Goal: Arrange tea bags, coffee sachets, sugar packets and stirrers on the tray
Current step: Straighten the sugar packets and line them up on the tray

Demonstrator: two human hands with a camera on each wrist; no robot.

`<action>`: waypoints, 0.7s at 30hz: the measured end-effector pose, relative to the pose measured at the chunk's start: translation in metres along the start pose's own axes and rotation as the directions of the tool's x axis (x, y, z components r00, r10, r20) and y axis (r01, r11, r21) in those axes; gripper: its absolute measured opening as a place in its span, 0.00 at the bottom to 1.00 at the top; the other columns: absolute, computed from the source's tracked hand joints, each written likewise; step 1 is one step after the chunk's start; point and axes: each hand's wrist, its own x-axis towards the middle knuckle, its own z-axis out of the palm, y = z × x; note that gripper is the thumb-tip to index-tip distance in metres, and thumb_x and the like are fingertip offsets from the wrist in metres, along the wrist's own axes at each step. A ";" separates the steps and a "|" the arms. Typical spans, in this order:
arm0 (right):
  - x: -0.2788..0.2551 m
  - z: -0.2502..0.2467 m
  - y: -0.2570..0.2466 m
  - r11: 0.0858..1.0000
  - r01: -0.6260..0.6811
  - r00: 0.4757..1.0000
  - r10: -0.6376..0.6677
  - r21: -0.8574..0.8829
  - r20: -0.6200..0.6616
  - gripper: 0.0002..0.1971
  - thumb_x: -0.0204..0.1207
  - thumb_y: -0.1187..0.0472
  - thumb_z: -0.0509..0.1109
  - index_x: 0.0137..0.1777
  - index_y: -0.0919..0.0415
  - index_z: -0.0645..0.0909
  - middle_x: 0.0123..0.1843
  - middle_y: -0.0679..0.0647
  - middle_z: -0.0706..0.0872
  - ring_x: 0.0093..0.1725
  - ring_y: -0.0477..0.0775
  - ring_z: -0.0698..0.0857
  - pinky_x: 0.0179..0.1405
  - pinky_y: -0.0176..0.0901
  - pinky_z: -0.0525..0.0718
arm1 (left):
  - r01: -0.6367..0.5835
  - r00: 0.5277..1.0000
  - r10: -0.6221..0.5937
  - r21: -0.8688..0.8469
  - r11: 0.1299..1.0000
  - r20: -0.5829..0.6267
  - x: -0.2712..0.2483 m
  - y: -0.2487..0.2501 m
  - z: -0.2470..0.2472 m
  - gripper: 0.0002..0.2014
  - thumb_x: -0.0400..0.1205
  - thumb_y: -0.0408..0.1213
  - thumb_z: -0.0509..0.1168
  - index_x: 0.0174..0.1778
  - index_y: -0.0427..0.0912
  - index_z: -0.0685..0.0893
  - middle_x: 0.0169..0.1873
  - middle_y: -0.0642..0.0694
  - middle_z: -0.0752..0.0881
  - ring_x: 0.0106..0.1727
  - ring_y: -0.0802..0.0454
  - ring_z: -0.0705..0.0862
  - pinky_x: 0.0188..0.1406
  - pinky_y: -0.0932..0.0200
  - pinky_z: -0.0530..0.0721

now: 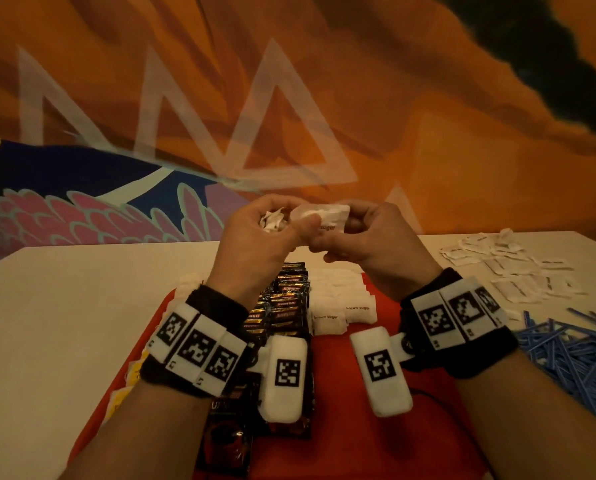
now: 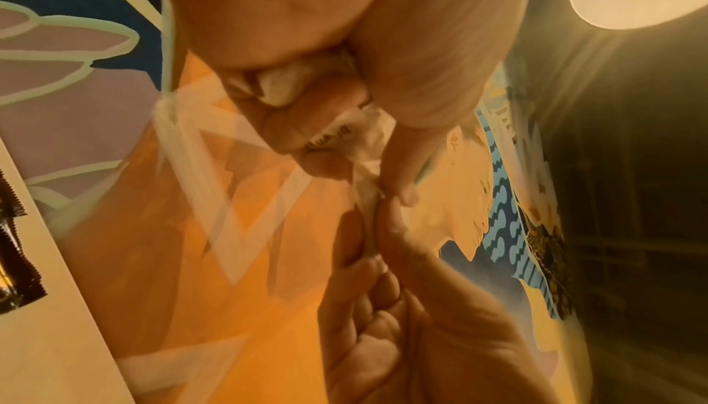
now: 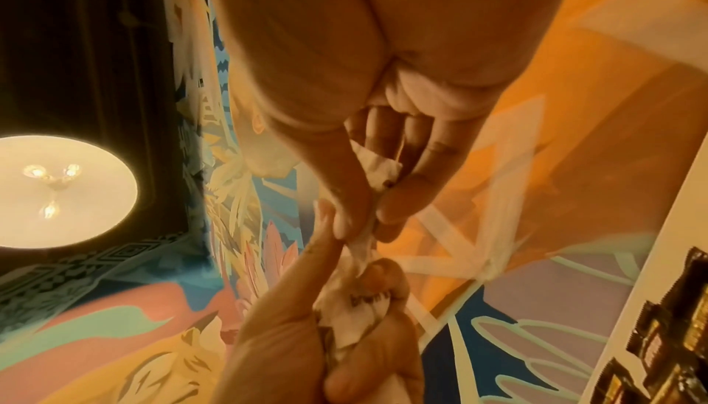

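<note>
Both hands are raised above the red tray (image 1: 376,445). My left hand (image 1: 272,237) grips a crumpled bunch of white sugar packets (image 1: 272,220), which also shows as the bunch (image 2: 356,138) and the bunch (image 3: 352,313) in the wrist views. My right hand (image 1: 338,240) pinches one white sugar packet (image 1: 327,216) between thumb and fingers, right beside the bunch. That pinched packet (image 3: 377,165) runs down into the left hand's bunch. On the tray lie rows of dark coffee sachets (image 1: 286,299) and rows of brown sugar packets (image 1: 341,306).
Loose white sugar packets (image 1: 511,265) lie scattered on the pale table (image 1: 64,323) at the right. A heap of blue stirrers (image 1: 573,358) lies nearer on the right. Small pale and yellow items (image 1: 133,372) line the tray's left edge. A painted wall rises behind the table.
</note>
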 end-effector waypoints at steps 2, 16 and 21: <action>0.000 -0.002 0.000 1.000 -0.008 1.000 0.008 0.010 0.001 0.12 0.70 0.71 0.78 0.52 0.61 0.86 0.42 0.57 0.92 0.39 0.51 0.90 0.36 0.39 0.88 | 0.015 1.000 -0.015 -0.028 1.000 -0.026 0.001 -0.001 -0.002 0.07 0.75 0.42 0.75 0.45 0.45 0.89 0.29 0.55 0.85 0.30 0.58 0.80 0.23 0.70 0.73; -0.003 -0.029 0.002 0.979 -0.134 0.990 0.124 -0.156 -0.072 0.07 0.70 0.67 0.79 0.46 0.67 0.86 0.36 0.59 0.89 0.32 0.51 0.84 0.30 0.39 0.83 | 0.068 0.996 -0.065 0.044 0.997 -0.068 0.002 0.002 -0.004 0.14 0.83 0.49 0.69 0.38 0.43 0.87 0.26 0.50 0.83 0.25 0.56 0.76 0.20 0.65 0.69; 0.005 -0.058 0.036 0.738 -0.422 0.892 0.442 -0.527 -0.096 0.08 0.72 0.65 0.80 0.47 0.67 0.87 0.37 0.59 0.89 0.32 0.50 0.85 0.28 0.38 0.82 | 0.105 0.992 -0.106 -0.017 0.994 -0.062 0.001 0.010 -0.007 0.09 0.84 0.44 0.68 0.43 0.42 0.87 0.30 0.49 0.85 0.30 0.54 0.78 0.20 0.62 0.68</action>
